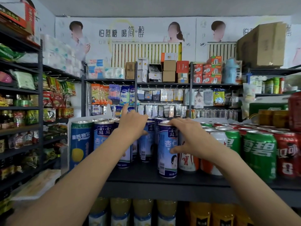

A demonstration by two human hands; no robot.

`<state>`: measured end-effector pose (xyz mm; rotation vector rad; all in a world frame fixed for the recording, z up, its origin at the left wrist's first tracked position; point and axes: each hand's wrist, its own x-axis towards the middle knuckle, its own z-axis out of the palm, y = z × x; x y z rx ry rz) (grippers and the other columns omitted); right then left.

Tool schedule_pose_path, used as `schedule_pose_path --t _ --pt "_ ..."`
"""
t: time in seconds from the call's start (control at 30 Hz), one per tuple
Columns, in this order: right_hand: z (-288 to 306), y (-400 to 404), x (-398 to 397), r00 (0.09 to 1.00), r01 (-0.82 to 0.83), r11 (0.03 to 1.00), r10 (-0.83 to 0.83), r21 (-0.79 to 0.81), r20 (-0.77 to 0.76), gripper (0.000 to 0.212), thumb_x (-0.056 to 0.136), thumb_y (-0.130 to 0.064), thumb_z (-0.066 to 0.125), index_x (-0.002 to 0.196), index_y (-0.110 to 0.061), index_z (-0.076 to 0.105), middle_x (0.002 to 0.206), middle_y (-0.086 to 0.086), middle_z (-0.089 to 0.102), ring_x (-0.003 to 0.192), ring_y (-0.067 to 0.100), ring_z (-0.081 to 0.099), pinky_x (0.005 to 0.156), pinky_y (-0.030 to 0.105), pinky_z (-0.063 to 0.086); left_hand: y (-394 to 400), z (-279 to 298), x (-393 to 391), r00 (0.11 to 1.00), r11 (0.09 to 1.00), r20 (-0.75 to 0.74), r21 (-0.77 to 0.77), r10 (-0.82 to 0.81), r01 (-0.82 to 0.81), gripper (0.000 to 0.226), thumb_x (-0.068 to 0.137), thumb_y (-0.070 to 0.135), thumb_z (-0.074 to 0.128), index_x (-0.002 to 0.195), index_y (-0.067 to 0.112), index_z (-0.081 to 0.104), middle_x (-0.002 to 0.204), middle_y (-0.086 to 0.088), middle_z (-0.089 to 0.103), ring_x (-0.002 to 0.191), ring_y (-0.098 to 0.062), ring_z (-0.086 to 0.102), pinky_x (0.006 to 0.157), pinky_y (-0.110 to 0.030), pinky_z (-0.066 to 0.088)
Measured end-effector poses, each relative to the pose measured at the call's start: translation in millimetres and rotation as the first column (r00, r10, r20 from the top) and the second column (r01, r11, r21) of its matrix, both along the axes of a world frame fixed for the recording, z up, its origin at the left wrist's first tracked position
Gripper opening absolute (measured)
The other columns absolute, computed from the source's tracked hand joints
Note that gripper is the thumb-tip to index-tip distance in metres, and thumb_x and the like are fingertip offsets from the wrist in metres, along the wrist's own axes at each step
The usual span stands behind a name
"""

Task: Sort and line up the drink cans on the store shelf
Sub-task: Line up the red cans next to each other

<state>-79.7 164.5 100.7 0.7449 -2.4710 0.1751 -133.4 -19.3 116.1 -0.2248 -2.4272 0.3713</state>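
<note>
Right hand (189, 137): wrapped round the front blue-and-white can (167, 150), fingers curled over its rim, thumb pressed on its label lower down. A firm hold.
Front blue-and-white can: upright on the dark shelf (146, 178), standing further forward than its neighbours, close to the shelf's front edge.
Left hand (132, 126): laid over the tops of the blue cans behind (147, 141). Thumb bent down against the side of one can; forefinger sticks up and away, free of everything. Whether the other fingers grip a can, I cannot tell; the back of the hand hides them.
Left of the left fingers: another tall blue can (103, 137), and beyond it a taller can with a green top and a yellow fruit picture (79, 144), both upright, touching side by side.
Right of the right fingers: white-and-orange cans (187, 160), partly behind the wrist; then green cans (259, 152) and red cans (288, 154) in rows running back, packed close.
Below the hands: bottles of yellowish drink (143, 211) on the next shelf down.
Beyond the fingertips: racks hung with packets (114, 93), and small boxes (169, 69) stacked on top.
Far left: snack shelves (21, 108) along the wall.
</note>
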Motion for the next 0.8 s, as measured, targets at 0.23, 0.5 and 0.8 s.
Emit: schedule_pose_path --t 0.23,0.5,0.8 --pt "2.4 -27.7 -11.0 0.995 0.054 0.993 -0.044 0.101 -0.094 0.074 0.071 -0.048 0.073 0.132 -0.021 0.040 0.131 -0.005 0.048 0.127 0.017 0.035 0.115 0.039 0.006 -39.7 -5.9 18.9 0.957 0.921 -0.262 0.330 -0.122 0.207 0.027 0.097 0.023 0.041 0.117 0.024 0.060 0.099 0.004 0.069 0.090 -0.015 0.060 0.115 -0.038 0.006" --pt "0.8 -78.1 -37.3 0.976 0.160 0.972 -0.129 0.174 -0.176 0.061 0.077 -0.041 0.070 0.123 -0.012 0.042 0.119 0.002 0.053 0.123 0.024 0.041 0.114 0.051 0.002 -50.2 -23.8 24.8 0.966 0.950 -0.254 0.287 -0.052 0.126 0.025 0.093 0.015 0.043 0.108 0.020 0.063 0.086 0.001 0.068 0.089 -0.016 0.061 0.110 -0.032 0.002" --pt "-2.0 -99.3 -64.3 0.940 0.291 0.937 -0.243 0.195 -0.238 0.062 0.083 -0.031 0.067 0.132 -0.008 0.036 0.131 0.007 0.048 0.132 0.030 0.032 0.115 0.048 0.003 -48.0 -26.2 26.4 0.960 0.951 -0.278 0.287 -0.031 0.114 0.026 0.092 0.013 0.043 0.110 0.020 0.061 0.087 0.000 0.066 0.093 -0.018 0.058 0.106 -0.029 -0.001"
